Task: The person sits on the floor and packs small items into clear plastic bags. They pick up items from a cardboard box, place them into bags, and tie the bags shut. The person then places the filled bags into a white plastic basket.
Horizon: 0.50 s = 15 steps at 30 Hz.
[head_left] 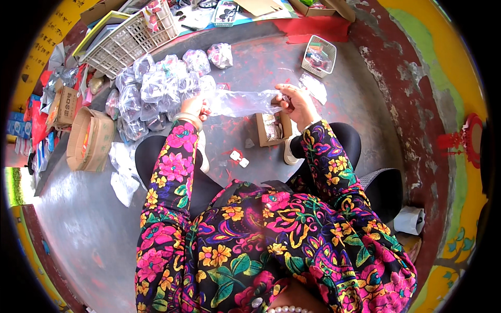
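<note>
I hold a clear plastic bag [241, 102] stretched sideways between both hands, above the grey floor. My left hand [194, 107] grips its left end, close to a heap of filled clear bags [156, 91]. My right hand [295, 99] grips its right end, just above a small open cardboard box [273, 128] with small packed items in it. Two small white pieces [239, 158] lie on the floor between my knees. Both sleeves are black with bright flowers.
A white plastic crate [130, 39] stands at the back left. A small white basket [319, 56] sits at the back right, with a loose clear bag [315, 86] beside it. Cardboard boxes [88, 140] and crumpled white bags [123, 172] lie at my left. A painted wall [417, 104] curves round the right.
</note>
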Motion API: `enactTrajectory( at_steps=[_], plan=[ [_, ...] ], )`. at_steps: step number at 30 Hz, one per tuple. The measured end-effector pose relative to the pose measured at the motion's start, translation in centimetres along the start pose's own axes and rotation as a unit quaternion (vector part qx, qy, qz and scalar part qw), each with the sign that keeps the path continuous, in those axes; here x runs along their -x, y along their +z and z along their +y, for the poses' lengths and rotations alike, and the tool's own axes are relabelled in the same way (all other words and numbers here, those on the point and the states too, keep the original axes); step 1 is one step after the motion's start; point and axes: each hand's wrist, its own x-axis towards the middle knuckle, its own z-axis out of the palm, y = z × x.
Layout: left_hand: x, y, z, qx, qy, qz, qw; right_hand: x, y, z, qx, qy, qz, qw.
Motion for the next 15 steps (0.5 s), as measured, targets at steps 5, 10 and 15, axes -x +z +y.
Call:
enactTrajectory(
  at_steps=[5, 10, 15],
  plan=[
    [-1.3, -1.0, -3.9, 0.045, -0.084, -0.099, 0.99, 1.1, -0.2, 0.8, 0.047, 0.04, -0.117, 0.991],
    [-2.2, 1.5, -9.0, -0.046, -0.132, -0.003, 0.99, -1.4, -2.5, 4.4, 0.086, 0.234, -0.038, 0.968],
    [-11.1, -2.4, -0.6, -0.294, 0.129, -0.072, 0.944, -7.2, 3.6, -2.0, 0.014, 0.078, -0.071, 0.994]
  ],
)
